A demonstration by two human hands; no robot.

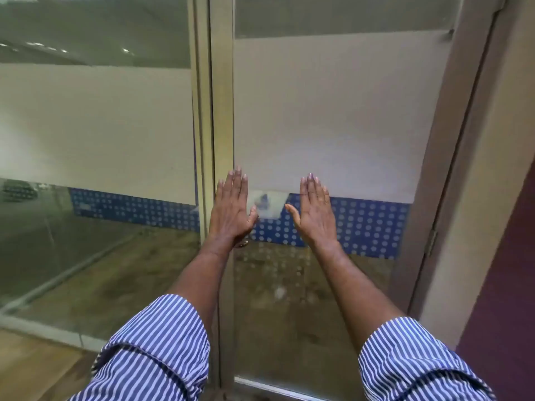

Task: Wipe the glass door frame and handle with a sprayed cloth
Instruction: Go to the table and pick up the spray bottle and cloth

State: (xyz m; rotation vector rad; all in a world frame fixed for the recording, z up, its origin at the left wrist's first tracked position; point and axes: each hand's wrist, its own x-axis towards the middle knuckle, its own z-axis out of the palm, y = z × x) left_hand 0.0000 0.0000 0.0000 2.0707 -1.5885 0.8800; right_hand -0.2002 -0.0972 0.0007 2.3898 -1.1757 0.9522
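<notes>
A glass door with a frosted band and a blue dotted strip fills the view. Its metal frame post runs top to bottom at centre. My left hand is held flat with fingers up, over the post's right edge. My right hand is also flat and empty, in front of the glass to the right. Both hands hold nothing. A small metal part, perhaps the handle or lock, peeks out under my left wrist. No cloth or spray bottle is visible.
A fixed glass panel stands left of the post. The door's right frame meets a beige wall with a dark purple section at lower right. Wooden floor shows at bottom left. A torn white sticker sits between my hands.
</notes>
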